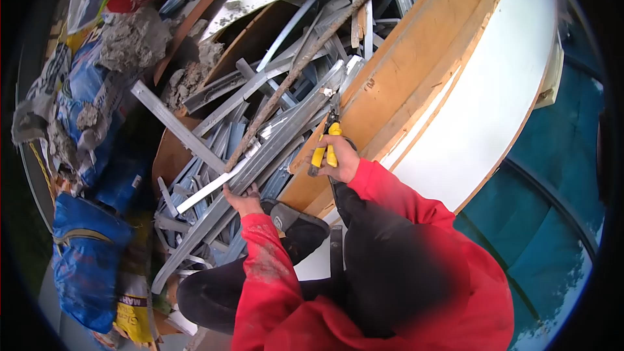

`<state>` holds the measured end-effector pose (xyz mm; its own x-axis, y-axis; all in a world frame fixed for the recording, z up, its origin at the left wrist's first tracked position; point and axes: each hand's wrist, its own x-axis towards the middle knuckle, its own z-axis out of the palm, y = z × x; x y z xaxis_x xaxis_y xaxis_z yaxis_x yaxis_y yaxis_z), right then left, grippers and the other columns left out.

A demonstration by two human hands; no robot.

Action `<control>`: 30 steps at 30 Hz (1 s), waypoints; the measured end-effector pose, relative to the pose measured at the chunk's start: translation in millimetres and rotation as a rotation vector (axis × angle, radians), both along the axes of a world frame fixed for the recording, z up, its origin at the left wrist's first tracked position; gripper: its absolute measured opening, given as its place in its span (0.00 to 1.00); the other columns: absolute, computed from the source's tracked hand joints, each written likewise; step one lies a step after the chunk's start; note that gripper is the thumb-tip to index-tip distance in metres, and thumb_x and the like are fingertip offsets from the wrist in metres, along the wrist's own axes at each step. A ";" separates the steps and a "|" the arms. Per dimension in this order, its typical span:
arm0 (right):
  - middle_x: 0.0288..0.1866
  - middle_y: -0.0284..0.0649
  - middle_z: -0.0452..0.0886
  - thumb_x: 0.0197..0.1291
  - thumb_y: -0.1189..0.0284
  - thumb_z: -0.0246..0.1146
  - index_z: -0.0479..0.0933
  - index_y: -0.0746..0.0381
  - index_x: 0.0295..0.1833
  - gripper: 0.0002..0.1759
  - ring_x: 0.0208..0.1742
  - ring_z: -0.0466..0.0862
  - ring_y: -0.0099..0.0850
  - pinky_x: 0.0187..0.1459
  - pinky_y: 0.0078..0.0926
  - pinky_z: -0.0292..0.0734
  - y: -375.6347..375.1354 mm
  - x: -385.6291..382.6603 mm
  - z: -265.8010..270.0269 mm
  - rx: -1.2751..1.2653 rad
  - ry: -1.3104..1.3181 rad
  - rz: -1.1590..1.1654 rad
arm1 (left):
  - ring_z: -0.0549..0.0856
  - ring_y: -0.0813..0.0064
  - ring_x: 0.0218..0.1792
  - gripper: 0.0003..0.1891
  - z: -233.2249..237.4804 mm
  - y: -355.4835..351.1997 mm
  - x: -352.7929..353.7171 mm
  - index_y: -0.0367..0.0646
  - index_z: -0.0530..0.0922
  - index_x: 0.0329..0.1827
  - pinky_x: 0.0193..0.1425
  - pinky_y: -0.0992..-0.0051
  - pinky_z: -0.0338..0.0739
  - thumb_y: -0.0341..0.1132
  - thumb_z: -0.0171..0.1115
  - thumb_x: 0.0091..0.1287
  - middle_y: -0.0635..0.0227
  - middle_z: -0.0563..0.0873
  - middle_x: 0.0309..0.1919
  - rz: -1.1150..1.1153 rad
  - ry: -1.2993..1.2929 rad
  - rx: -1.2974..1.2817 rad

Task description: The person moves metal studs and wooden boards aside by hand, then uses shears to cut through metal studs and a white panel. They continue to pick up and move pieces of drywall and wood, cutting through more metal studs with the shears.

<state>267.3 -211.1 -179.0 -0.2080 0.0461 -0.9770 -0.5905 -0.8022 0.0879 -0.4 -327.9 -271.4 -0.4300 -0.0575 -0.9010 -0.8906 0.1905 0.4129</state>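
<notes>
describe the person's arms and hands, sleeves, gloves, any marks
Both hands are bare, no gloves: left hand, right hand. Long red sleeves reach the wrists; the left sleeve is smeared with pale dust, the right sleeve looks cleaner.

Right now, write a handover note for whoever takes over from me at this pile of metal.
Left hand: fingers on the long metal profile, holding it on the scrap pile.
Right hand: closed on the yellow-handled snips, blades at the profile's upper end, beside the wooden board.
Done: snips set against the profile.
Left: no finished cut shows; the profile looks whole.
</notes>
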 end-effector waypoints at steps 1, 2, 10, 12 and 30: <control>0.41 0.47 0.76 0.52 0.70 0.58 0.68 0.61 0.44 0.14 0.46 0.81 0.44 0.46 0.50 0.76 -3.8 -0.7 -3.5 0.002 -0.005 0.016 | 0.73 0.62 0.60 0.29 4.2 0.1 -1.0 0.49 0.71 0.61 0.66 0.56 0.64 0.54 0.59 0.59 0.65 0.75 0.59 -0.025 0.011 0.018; 0.32 0.39 0.76 0.51 0.68 0.59 0.71 0.58 0.38 0.09 0.34 0.81 0.36 0.32 0.42 0.75 -5.8 -2.0 -12.8 -0.031 -0.022 -0.008 | 0.72 0.61 0.61 0.30 9.7 2.1 -3.3 0.48 0.71 0.61 0.68 0.57 0.62 0.54 0.59 0.59 0.64 0.74 0.60 -0.048 0.022 0.039; 0.32 0.37 0.78 0.50 0.70 0.60 0.71 0.58 0.39 0.10 0.36 0.81 0.35 0.40 0.40 0.77 -1.6 -6.1 -26.3 -0.009 -0.084 -0.043 | 0.78 0.58 0.56 0.29 91.1 66.6 24.5 0.44 0.68 0.64 0.63 0.58 0.69 0.48 0.51 0.61 0.61 0.74 0.60 -0.146 0.272 0.071; 0.31 0.36 0.77 0.50 0.69 0.60 0.71 0.57 0.38 0.10 0.35 0.80 0.34 0.39 0.40 0.75 1.0 -5.8 -27.6 -0.001 -0.104 -0.034 | 0.78 0.60 0.53 0.26 94.6 82.5 20.6 0.42 0.69 0.60 0.61 0.61 0.72 0.45 0.56 0.60 0.59 0.75 0.56 -0.174 0.373 0.124; 0.30 0.37 0.76 0.49 0.70 0.61 0.70 0.57 0.41 0.12 0.33 0.80 0.33 0.36 0.37 0.75 11.3 -1.2 -35.1 0.068 -0.093 -0.074 | 0.81 0.67 0.34 0.13 143.8 240.8 35.0 0.33 0.76 0.39 0.39 0.63 0.78 0.34 0.63 0.56 0.61 0.78 0.35 -0.203 0.594 0.382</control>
